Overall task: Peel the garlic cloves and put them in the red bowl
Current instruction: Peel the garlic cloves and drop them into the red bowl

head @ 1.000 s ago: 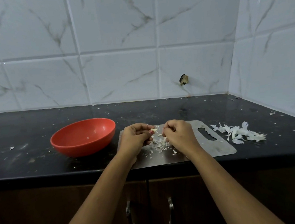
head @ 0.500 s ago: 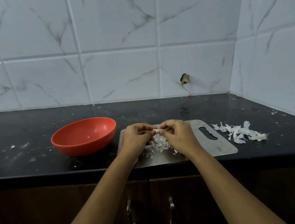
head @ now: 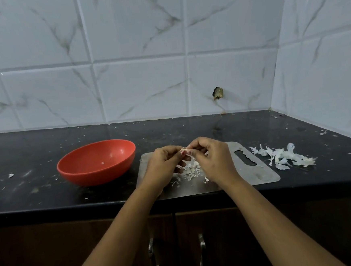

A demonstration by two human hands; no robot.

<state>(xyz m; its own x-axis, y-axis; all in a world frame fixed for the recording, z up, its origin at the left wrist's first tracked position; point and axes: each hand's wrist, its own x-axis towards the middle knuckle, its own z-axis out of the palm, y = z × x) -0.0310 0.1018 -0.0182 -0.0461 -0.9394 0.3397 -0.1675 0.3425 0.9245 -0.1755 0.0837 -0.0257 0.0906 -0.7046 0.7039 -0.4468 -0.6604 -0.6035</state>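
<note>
I pinch one garlic clove (head: 184,150) between left hand (head: 166,165) and right hand (head: 211,159) above the steel board (head: 255,172), so skin falls clear of the red bowl (head: 97,162).

One red bowl (head: 98,176), with a single pale speck (head: 102,163) inside. One metal cutting board (head: 255,174). Two hands, the left hand (head: 162,165) and the right hand (head: 214,161), pinching one garlic clove (head: 184,151) between them. Two heaps of peel: a smaller heap (head: 191,170) on the board and a larger heap (head: 283,157) on the one counter (head: 45,143) (loose flecks there are too many to count). Two cabinet handles: a left handle (head: 151,254) and a right handle (head: 202,248).
</note>
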